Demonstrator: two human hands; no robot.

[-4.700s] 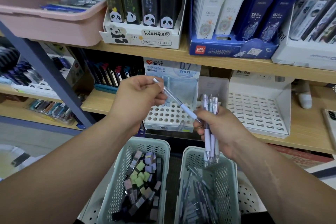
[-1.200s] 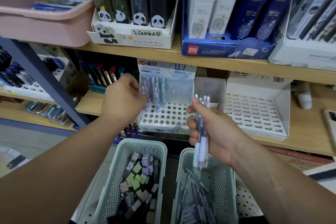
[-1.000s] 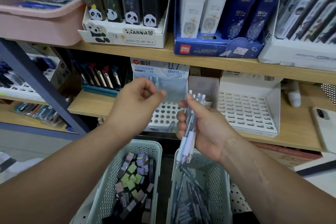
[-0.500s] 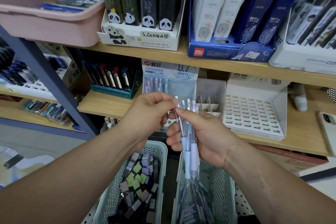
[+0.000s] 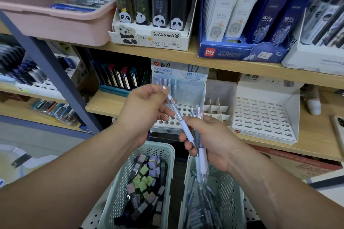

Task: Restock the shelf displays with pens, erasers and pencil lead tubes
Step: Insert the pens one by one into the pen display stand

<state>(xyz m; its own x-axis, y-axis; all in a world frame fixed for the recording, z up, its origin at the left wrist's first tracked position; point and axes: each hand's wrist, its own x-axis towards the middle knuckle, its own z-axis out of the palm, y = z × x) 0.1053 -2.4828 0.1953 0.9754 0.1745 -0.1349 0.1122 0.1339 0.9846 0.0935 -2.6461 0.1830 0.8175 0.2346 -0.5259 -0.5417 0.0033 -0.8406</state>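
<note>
Pen [image 5: 174,110] pinched near its upper end in the left hand [image 5: 147,109], fingers closed on the clear barrel. Long axis slanted: cap end up and to the left, pale grip and tip down and to the right, crossing in front of the right hand [image 5: 208,141]. Tip end touching or just beside that hand's thumb; cannot tell which.

Further left and below, near basket [image 5: 163,149] of small coloured erasers [image 5: 144,182], untouched by either hand.

Behind the pen and slightly far, holed rack [image 5: 167,122] on the middle shelf [image 5: 104,102], under a card marked 0.7 mm. A few pens already standing at the rack's far left; most holes in view empty. Rack lying up and beyond the left hand, so the pen's tip pointing away from the holes, towards the near right. Judged: needs swinging upright, tip down, before dropping into a hole. Left hand the nearer of the two to the rack.

To the right, bundle [image 5: 200,147] of a few more pens clasped in the right hand, fingers wrapped round the grips, caps up, tips hanging down over the second basket [image 5: 240,193], itself full of loose pens.

Further right on the same shelf, small divided box [image 5: 216,112], then a white slotted tray [image 5: 264,117], both empty as far as visible. Upper shelf carrying panda lead tubes [image 5: 149,0], well apart from both hands.
</note>
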